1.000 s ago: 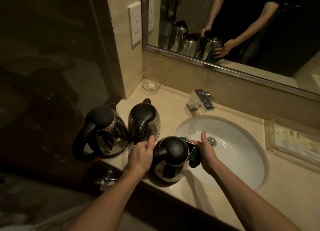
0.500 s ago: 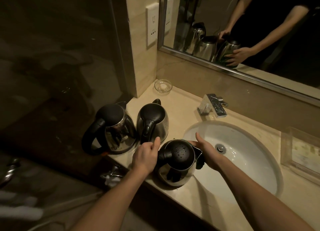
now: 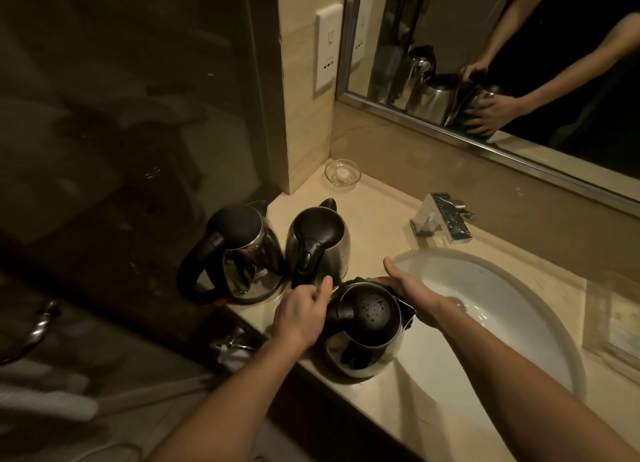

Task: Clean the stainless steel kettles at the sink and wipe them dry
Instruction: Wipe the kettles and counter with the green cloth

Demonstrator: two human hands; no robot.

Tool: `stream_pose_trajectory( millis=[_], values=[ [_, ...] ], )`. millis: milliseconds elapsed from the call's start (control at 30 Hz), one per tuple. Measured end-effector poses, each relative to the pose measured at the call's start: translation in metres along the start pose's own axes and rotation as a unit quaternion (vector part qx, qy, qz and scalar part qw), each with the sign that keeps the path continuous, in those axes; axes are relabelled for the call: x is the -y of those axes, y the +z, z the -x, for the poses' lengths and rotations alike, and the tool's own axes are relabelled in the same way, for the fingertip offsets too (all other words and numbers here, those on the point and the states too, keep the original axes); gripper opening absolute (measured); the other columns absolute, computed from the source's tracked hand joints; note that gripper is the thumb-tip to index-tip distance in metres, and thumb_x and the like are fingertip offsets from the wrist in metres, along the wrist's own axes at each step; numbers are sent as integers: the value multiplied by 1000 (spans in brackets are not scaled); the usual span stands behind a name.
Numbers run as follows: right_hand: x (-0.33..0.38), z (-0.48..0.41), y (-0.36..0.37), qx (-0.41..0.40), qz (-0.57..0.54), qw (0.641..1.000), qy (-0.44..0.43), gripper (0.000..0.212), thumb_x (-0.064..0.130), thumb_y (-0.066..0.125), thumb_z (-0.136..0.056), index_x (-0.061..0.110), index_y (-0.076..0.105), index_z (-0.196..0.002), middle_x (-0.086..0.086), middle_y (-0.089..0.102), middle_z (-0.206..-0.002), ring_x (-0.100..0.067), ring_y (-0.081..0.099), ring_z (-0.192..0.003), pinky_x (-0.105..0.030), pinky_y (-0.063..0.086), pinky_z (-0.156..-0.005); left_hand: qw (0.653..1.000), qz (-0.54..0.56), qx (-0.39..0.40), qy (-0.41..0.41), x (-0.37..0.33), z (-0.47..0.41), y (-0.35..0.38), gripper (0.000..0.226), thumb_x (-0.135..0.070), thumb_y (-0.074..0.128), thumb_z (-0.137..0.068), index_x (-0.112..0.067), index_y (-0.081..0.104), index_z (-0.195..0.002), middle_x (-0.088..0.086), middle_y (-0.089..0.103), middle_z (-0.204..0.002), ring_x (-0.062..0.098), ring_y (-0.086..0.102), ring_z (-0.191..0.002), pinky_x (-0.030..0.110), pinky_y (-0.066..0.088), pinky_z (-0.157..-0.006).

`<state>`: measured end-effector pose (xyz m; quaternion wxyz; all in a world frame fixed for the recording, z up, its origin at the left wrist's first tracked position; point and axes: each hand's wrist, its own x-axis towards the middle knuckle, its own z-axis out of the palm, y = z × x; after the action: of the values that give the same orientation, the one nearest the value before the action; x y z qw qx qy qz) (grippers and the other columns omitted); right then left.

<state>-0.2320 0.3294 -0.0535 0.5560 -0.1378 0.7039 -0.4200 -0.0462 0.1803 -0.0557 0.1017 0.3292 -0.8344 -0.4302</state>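
Head view, sole panel. We find the near kettle (image 3: 363,330) upright on the counter (image 3: 381,198), at nine o'clock from the basin (image 3: 502,288), its black lid beaded with water. The left hand (image 3: 301,312) has its fingers curled round the kettle's handle at the lid's nine o'clock. The right hand (image 3: 408,288), fingers extended and thumb apart, presses a green cloth (image 3: 410,318) flat against the steel wall at one o'clock; the mirror (image 3: 377,46) shows those fingers spread over the cloth.

We judge the step in hand to be the rubbing of this kettle's body. The next move calls for turning the kettle by its handle so that unwiped steel meets the cloth.

The middle kettle (image 3: 318,240) and far-left kettle (image 3: 242,250) stand at eleven and ten o'clock, untouched by either hand.

Writing: we read no brand on any kettle. The wall socket (image 3: 325,46) bears small marks and the clear tray (image 3: 613,323) holds a printed card, both illegible.
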Motion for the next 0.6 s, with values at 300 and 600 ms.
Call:
stream_pose_trajectory(
  millis=[300,600],
  values=[
    [-18,30,-1,-58,-70,994,-61,80,72,11,-89,24,71,-114,-1,69,-115,-15,63,-108,-34,40,-92,1000,-5,-2,-2,1,-1,0,61,-55,36,-100,-20,40,-50,-4,44,-52,16,44,-53,33,29,-54],
    [-60,49,34,-160,-220,962,-12,80,76,14,-87,24,68,-114,-15,66,-117,-24,62,-104,-38,47,-84,1000,8,2,-1,0,-2,0,62,-57,32,-100,-20,42,-52,0,49,-55,18,49,-55,31,29,-53]
  ],
)
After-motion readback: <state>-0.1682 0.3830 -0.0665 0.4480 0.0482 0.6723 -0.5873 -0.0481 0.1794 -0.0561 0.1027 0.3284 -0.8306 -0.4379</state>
